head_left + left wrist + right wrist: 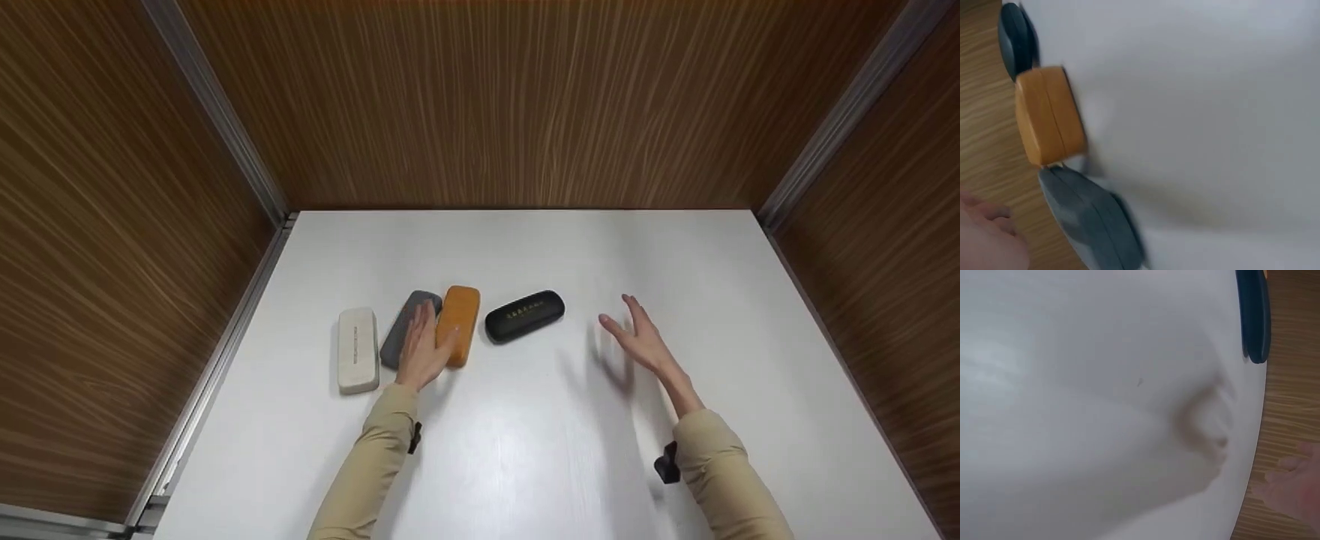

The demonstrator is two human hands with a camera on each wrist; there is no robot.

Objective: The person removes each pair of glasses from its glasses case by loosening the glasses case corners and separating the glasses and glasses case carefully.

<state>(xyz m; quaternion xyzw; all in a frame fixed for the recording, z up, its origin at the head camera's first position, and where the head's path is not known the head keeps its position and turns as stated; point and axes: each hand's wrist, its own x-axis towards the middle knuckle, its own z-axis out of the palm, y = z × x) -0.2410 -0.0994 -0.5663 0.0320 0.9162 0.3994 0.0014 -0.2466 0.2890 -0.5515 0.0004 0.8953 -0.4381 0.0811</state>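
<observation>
A white glasses case (pixel 358 350), a grey one (pixel 400 330), an orange one (pixel 462 319) and a black one with gold lettering (pixel 525 316) lie on the white table. My left hand (pixel 424 351), its fingers extended, overlaps the grey and orange cases in the head view. Nothing is in its grasp. To the right of the black case, my right hand (pixel 643 341) hovers over the table with thumb and fingers spread, casting a shadow. In the left wrist view the orange case (pixel 1050 115) and grey case (pixel 1092 219) lie end to corner.
The white table (pixel 510 450) is bounded by wood-grain panels (pixel 480 105) at the back and both sides, with metal rails (pixel 225 112) at the corners. Tan sleeves (pixel 375 457) with black wrist cameras (pixel 667 463) cover my forearms.
</observation>
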